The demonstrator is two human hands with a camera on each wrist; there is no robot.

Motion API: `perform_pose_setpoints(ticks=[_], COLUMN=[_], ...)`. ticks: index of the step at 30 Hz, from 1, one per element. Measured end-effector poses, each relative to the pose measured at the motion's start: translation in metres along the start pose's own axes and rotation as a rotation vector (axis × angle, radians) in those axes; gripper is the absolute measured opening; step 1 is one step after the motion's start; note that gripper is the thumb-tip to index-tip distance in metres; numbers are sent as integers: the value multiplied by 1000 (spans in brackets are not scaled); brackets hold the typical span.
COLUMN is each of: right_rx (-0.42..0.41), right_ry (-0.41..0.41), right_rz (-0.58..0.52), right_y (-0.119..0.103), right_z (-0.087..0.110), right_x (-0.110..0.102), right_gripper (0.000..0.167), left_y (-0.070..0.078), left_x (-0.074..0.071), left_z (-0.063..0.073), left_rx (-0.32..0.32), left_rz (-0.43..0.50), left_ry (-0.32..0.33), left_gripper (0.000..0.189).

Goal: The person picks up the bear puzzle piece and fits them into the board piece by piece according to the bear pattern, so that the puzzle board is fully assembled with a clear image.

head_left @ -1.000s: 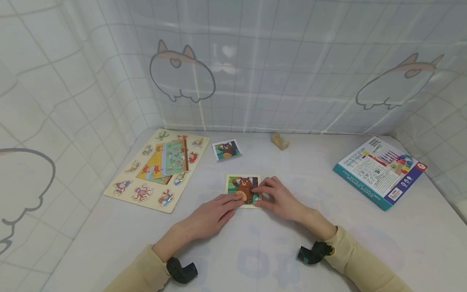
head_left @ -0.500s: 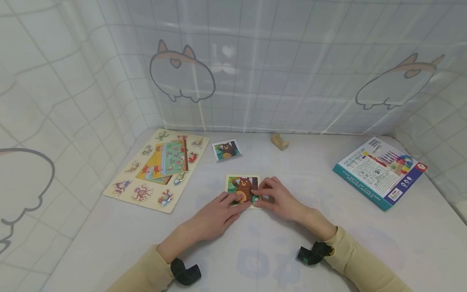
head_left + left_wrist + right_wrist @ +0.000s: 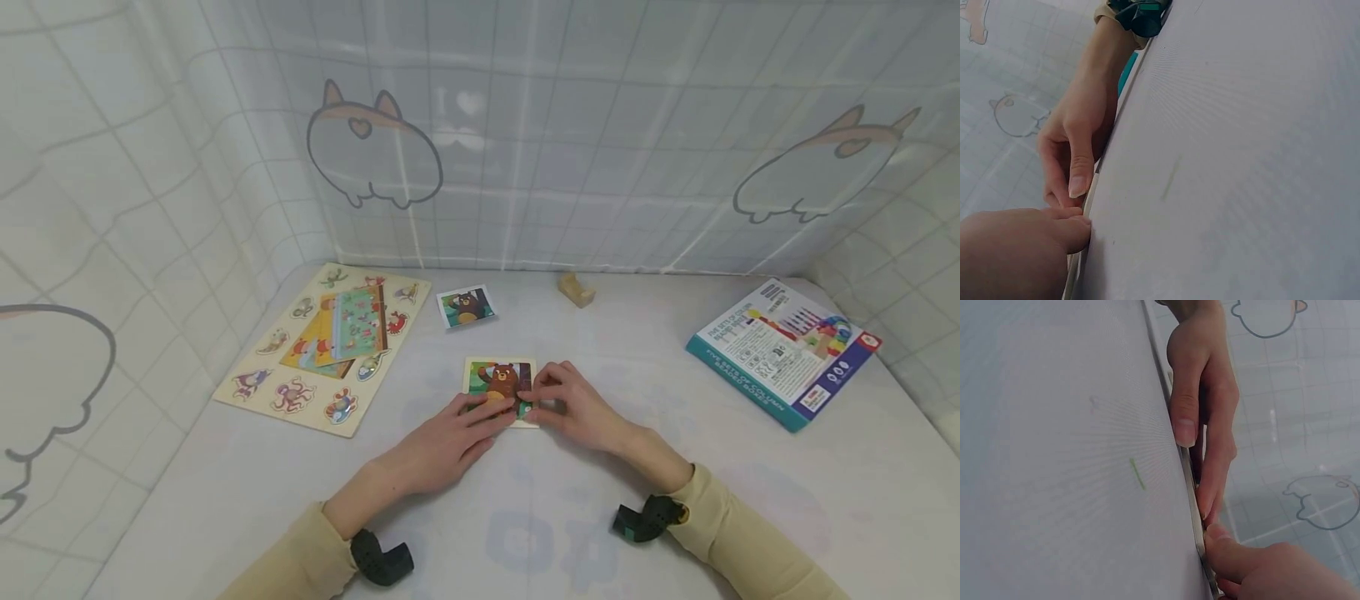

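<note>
A small bear picture puzzle (image 3: 501,379) with a pale frame lies flat on the table before me. My left hand (image 3: 444,446) comes in from the lower left; its straight fingers rest across the puzzle's lower part, hiding some of the bear. At the right side, my right hand (image 3: 577,412) has its fingers bent, with index fingertip and thumb gripping the puzzle by its lower right corner. Both wrist views look along the tabletop: the puzzle's thin edge (image 3: 1190,484) shows beneath the fingers, and the two hands almost meet there. Behind the puzzle lies a card (image 3: 467,307) with the same bear.
At the left is a wooden board (image 3: 247,408) with sea-animal pieces and several picture cards (image 3: 358,325) on it. A small wooden block (image 3: 576,290) sits near the back wall. A white and teal box (image 3: 780,350) lies at the right.
My left hand has shifted slightly right, its fingers reaching farther across the puzzle's lower part. The right hand has stayed almost still at the corner.
</note>
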State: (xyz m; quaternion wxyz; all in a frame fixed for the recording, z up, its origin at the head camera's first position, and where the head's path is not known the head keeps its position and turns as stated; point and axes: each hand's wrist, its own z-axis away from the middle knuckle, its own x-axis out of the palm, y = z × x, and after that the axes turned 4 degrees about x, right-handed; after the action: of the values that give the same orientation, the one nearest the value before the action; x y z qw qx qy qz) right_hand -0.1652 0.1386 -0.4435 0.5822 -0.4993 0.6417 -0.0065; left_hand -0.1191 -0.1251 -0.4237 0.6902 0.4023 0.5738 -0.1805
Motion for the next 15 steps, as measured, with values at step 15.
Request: perform_pose_setpoints(ticks=[15], right_rx=[-11], right_ry=[33], right_rz=[39], right_y=[-3], right_z=[0], right_x=[-1], right_gripper=[18], left_y=[4], left_x=[0], left_z=[-1], left_rx=[-6], left_rz=[-48], left_ry=[-11], left_gripper=[48])
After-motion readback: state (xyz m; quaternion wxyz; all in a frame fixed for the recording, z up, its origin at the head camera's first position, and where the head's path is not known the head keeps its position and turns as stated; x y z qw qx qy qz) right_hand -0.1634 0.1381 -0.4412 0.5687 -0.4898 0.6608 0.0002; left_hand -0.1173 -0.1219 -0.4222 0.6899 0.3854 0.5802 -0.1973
